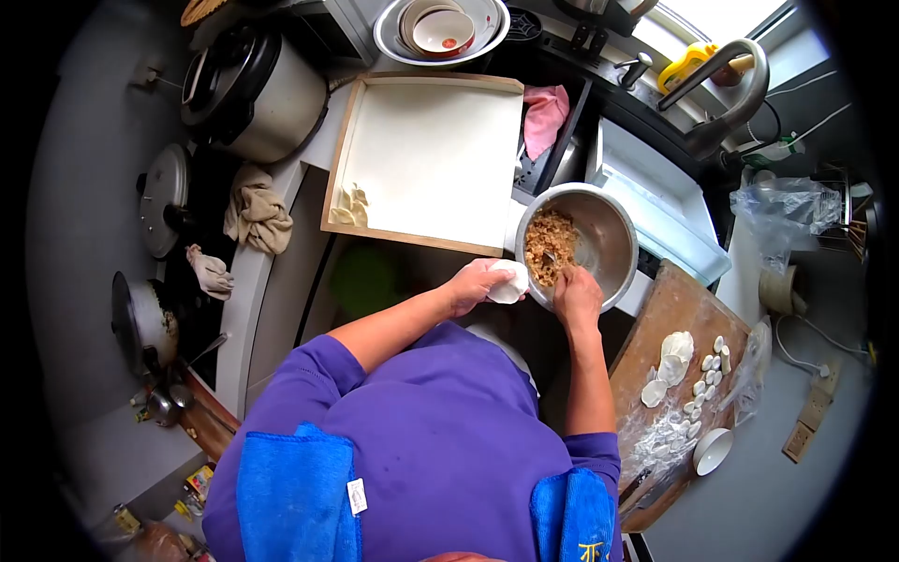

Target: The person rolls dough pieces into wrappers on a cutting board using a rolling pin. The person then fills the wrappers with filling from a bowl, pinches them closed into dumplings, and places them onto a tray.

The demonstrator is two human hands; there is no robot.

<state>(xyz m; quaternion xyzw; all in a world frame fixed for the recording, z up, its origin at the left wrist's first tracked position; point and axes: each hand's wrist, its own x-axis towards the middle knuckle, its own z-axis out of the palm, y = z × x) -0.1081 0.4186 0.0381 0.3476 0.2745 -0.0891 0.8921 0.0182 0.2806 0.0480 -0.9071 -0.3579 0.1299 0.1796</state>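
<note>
My left hand point(471, 287) pinches a round white dumpling wrapper point(508, 282) just outside the left rim of a metal bowl point(618, 245). Brown minced filling point(551, 234) fills the left side of that bowl. Over its lower rim, my right hand point(577, 298) is closed around a utensil whose metal end point(552, 257) is partly sunk in the filling; its exact kind is hidden. Up and to the left, a wooden-edged white tray point(431, 150) carries a few folded dumplings point(351, 206) in its near left corner.
To the right, a floured wooden board point(646, 365) bears stacked wrappers point(676, 356), several small dough pieces point(709, 379) and a white bowl point(713, 451). A light-blue drawer-like bin point(670, 220) stands beyond the metal bowl. A faucet point(740, 103) and a pressure cooker point(257, 98) stand farther back.
</note>
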